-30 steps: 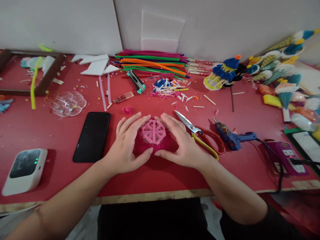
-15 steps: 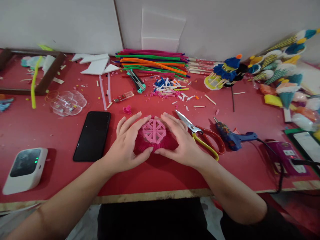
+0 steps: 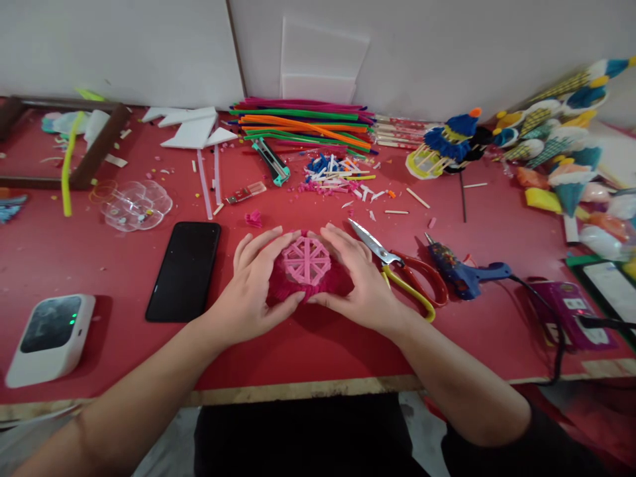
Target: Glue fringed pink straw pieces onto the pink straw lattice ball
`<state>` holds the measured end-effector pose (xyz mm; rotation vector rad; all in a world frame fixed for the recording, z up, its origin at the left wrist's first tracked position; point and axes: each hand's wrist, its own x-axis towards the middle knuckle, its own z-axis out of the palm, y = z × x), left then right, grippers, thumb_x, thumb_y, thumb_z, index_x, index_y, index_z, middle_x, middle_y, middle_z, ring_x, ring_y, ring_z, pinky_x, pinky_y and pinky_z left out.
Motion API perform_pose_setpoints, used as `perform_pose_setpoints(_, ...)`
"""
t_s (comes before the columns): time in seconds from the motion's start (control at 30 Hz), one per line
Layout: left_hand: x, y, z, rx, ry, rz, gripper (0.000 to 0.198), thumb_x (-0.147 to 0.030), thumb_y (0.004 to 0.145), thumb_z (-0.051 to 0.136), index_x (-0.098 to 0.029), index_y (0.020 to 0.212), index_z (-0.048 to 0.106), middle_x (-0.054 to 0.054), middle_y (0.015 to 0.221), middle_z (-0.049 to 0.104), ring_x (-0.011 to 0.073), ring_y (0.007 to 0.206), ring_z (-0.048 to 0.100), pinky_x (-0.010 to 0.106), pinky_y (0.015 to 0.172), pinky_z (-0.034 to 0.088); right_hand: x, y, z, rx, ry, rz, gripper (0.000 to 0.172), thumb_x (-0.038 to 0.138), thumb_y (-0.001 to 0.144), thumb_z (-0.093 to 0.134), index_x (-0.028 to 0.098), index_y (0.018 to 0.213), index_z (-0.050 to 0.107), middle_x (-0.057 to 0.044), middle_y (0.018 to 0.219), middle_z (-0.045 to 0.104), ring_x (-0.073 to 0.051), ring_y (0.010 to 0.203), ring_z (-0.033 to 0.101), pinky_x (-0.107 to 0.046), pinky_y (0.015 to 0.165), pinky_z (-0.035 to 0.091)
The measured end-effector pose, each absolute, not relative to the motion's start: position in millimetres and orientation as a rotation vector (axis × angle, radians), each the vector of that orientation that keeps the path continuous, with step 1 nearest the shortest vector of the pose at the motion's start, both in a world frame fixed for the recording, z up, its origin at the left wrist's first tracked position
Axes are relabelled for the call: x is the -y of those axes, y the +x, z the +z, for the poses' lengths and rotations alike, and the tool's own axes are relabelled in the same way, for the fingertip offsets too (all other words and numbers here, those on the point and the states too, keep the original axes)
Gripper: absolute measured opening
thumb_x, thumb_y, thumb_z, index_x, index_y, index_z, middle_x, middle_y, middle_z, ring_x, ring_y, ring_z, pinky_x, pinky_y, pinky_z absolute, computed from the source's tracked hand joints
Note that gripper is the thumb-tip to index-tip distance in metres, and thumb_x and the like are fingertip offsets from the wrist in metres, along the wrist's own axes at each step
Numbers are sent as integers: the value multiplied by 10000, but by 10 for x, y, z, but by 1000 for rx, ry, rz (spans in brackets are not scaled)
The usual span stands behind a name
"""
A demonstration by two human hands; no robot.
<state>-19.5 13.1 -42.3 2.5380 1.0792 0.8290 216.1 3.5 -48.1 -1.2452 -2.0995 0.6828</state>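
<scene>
A pink spoked wheel-like craft piece (image 3: 307,261), with darker magenta fringe or fabric around and below it, sits between my two hands. My left hand (image 3: 258,278) curves round its left side, and my right hand (image 3: 355,278) curves round its right. Both thumbs meet near its front edge, and the fingertips reach its far edge. What lies under the piece is hidden. Close to my right hand are scissors (image 3: 380,250) with one red and one yellow handle. A black phone (image 3: 183,271) lies left of my left hand.
A blue glue gun (image 3: 460,268) with a cord lies to the right. Behind are colourful pipe cleaners (image 3: 303,122), a green box cutter (image 3: 271,161) and a pile of small cut sticks (image 3: 332,172). A white device (image 3: 52,338) stands at front left. Small decorated figures (image 3: 452,142) stand at back right.
</scene>
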Motion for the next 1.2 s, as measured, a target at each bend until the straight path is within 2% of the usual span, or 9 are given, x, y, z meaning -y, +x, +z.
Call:
perform_pose_setpoints(0.23,-136,-192,-391,-1087,2557,912,810,-368,876,680,-226,1564,280,178,1441,564,384,1381,482,588,1159,362,-35,2188,-466,2075,-1154,778,905,556,867,720,292,1601,261,-142,1605,455,-350,1553,315,-632,1234,313)
perform_pose_setpoints(0.33,-129,-205,-383,-1126,2584,929,880,-485,852,718,-209,1563,278,192,1413,570,403,1339,496,592,1124,388,-53,2228,-437,2023,-1070,814,841,489,935,656,310,1618,200,-106,1653,391,-313,1572,281,-608,1265,287)
perform_pose_setpoints(0.43,-121,-226,-360,-1173,2589,941,885,-581,854,685,-173,1543,308,204,1367,588,414,1293,523,606,1119,373,-82,2279,-395,1963,-1063,789,755,418,973,610,316,1611,220,-91,1667,367,-295,1577,271,-607,1273,275)
perform_pose_setpoints(0.53,-115,-226,-330,-1186,2569,973,783,-536,894,642,-176,1518,336,198,1360,592,397,1297,537,599,1124,374,-99,2315,-368,1923,-1057,806,723,375,977,618,317,1598,253,-96,1627,439,-280,1552,335,-599,1274,270)
perform_pose_setpoints(0.67,-104,-193,-308,-1147,2494,886,781,-486,912,636,-180,1542,291,216,1543,476,396,1490,378,609,1202,300,-114,2316,-407,1948,-1002,862,742,422,967,645,316,1593,261,-110,1558,533,-278,1490,448,-598,1263,282)
perform_pose_setpoints(0.8,-90,-175,-322,-1129,2443,759,790,-433,935,615,-198,1577,218,217,1591,447,383,1529,343,648,1233,217,-135,2297,-462,1977,-1055,886,725,487,980,605,320,1594,257,-117,1555,534,-286,1495,439,-605,1248,307)
perform_pose_setpoints(0.93,-89,-170,-339,-1114,2439,772,799,-404,927,622,-197,1582,214,225,1584,460,383,1510,382,653,1227,231,-150,2317,-457,2040,-1094,802,739,507,965,621,325,1592,275,-111,1535,558,-303,1506,419,-618,1243,302)
perform_pose_setpoints(1.1,-96,-159,-329,-1111,2453,776,768,-366,930,612,-183,1573,233,228,1578,469,369,1505,396,639,1229,237,-140,2348,-414,2114,-1096,756,778,432,969,637,339,1614,211,-100,1561,530,-308,1511,411,-622,1238,305)
perform_pose_setpoints(1.2,-98,-163,-322,-1107,2453,775,769,-364,927,609,-189,1573,231,223,1579,470,373,1511,384,642,1231,232,-129,2323,-411,2131,-1173,678,758,412,968,630,338,1610,234,-99,1531,563,-324,1503,421,-650,1219,318)
